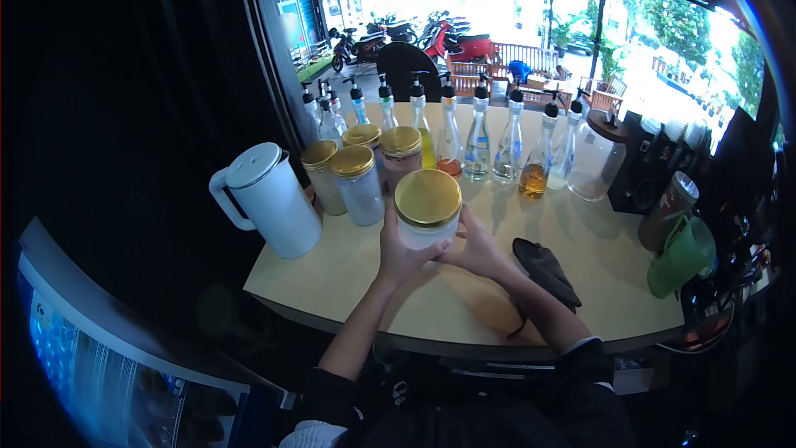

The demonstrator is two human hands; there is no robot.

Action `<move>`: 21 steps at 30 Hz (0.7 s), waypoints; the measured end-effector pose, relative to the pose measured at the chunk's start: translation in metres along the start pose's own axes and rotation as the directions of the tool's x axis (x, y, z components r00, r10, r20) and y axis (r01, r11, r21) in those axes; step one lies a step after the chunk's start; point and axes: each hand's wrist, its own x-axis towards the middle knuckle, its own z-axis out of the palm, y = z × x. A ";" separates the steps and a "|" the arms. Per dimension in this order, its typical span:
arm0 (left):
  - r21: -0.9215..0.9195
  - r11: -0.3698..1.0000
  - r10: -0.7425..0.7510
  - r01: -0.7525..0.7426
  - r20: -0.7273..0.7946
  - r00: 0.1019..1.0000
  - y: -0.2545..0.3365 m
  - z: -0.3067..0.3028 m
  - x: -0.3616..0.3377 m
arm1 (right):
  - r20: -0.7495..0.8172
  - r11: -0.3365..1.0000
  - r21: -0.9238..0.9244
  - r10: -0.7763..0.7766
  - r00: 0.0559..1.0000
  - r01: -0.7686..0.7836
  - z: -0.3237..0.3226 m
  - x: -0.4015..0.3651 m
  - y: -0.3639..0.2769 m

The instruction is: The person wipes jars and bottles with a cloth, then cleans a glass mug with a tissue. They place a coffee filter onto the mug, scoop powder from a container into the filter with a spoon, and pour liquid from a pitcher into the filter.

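A gold-lidded jar (pixel 427 199) is over the middle of the desk (pixel 618 278), the left hand (pixel 401 257) and right hand (pixel 473 246) curled around its sides, holding it together. Four similar jars (pixel 360 195) stand just beyond, leftward; farther back, pump bottles (pixel 478 148). A dark cloth (pixel 547 272) lies near the right forearm.

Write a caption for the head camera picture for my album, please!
Left hand and right hand cup a gold-lidded jar, with pump bottles lined up behind.
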 end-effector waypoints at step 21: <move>0.079 0.957 -0.259 0.278 -0.196 0.946 -0.040 -0.102 -0.055 | -0.280 0.996 -0.079 0.018 0.960 -0.042 0.075 0.093 0.087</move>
